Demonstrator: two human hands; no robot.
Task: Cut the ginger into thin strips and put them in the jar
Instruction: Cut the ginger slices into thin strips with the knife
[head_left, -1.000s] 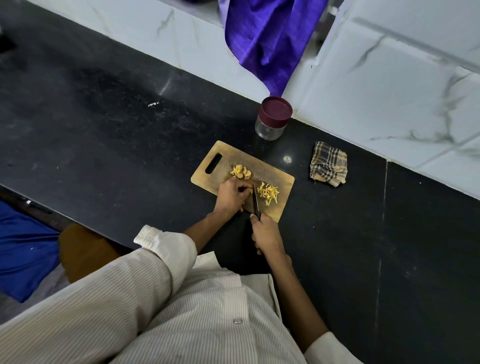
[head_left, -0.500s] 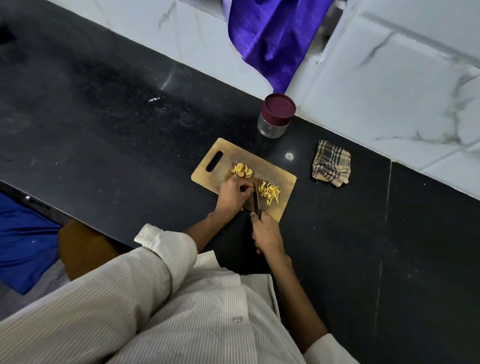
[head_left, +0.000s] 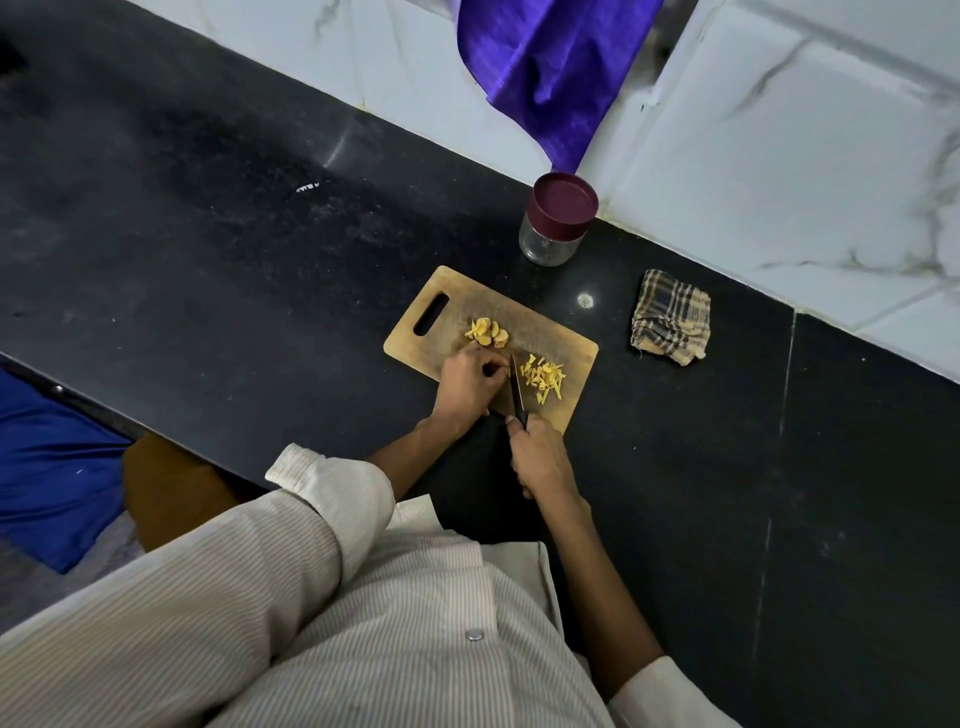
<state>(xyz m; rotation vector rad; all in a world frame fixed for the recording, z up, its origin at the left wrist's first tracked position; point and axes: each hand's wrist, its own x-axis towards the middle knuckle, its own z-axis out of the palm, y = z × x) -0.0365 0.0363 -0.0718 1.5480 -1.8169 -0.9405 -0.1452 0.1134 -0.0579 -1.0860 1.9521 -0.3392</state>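
Fingers: those of the right hand (head_left: 540, 460) are wrapped around the handle of a knife (head_left: 517, 387), at the near edge of the cutting board (head_left: 561, 338). Those of the left hand (head_left: 467, 387) are curled down onto the board just left of the blade, pinching a small bit of ginger that is mostly hidden under them.

Sleeves: pale striped shirt, both cuffs rolled back from the forearms, nearest the camera.

Knife: dark blade, point directed away from the person, set between the left hand and the cut strips.

Cutting board: wooden, rectangular, with a slot handle at its far left corner; lies at an angle on the black table (head_left: 208, 234).

Ginger strips (head_left: 544, 376): loose yellow pile on the board, just right of the blade.

Ginger slices (head_left: 487, 332): small cluster of rounds on the board, just beyond the left hand.

Checked cloth (head_left: 670, 317): folded, on the table, well to the right of the board.

Jar (head_left: 556, 221): clear glass, upright, maroon lid on; on the table beyond the board, near the wall.

Purple cloth (head_left: 550, 67): hangs down the white marble wall (head_left: 779, 156), its tip just above the jar.
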